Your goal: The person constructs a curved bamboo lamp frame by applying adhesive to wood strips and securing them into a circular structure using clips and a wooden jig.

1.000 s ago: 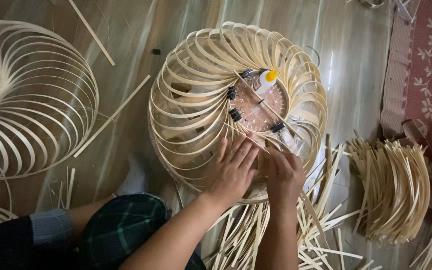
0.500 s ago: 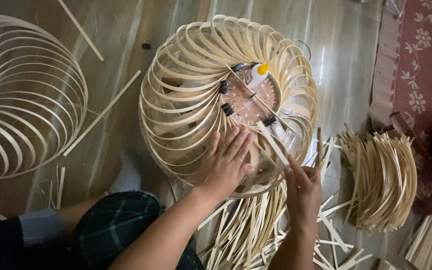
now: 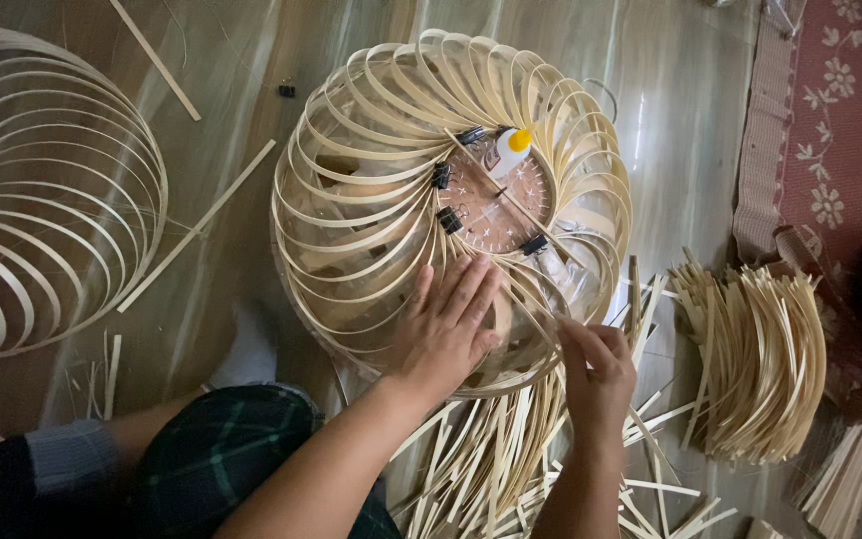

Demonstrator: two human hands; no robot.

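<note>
A round lampshade frame of curved bamboo strips (image 3: 371,170) stands on the floor in front of me. Its centre is a brown disc (image 3: 496,205) with black binder clips (image 3: 448,220) and a small glue bottle with a yellow cap (image 3: 509,152). My left hand (image 3: 446,324) lies flat, fingers spread, on the near strips of the frame. My right hand (image 3: 599,374) is at the frame's near right edge, fingers pinched on a thin bamboo strip (image 3: 536,319) that runs up toward the disc.
Loose bamboo strips (image 3: 491,469) lie on the floor below the frame. A stack of curved strips (image 3: 760,359) sits at the right, by a red flowered rug (image 3: 830,130). Another bamboo frame (image 3: 42,190) stands at the left. Long single strips (image 3: 197,225) lie between them.
My right hand has moved off the frame, down and to the right, and now pinches a strip. The left hand has stayed flat on the frame. The view has shifted slightly.
</note>
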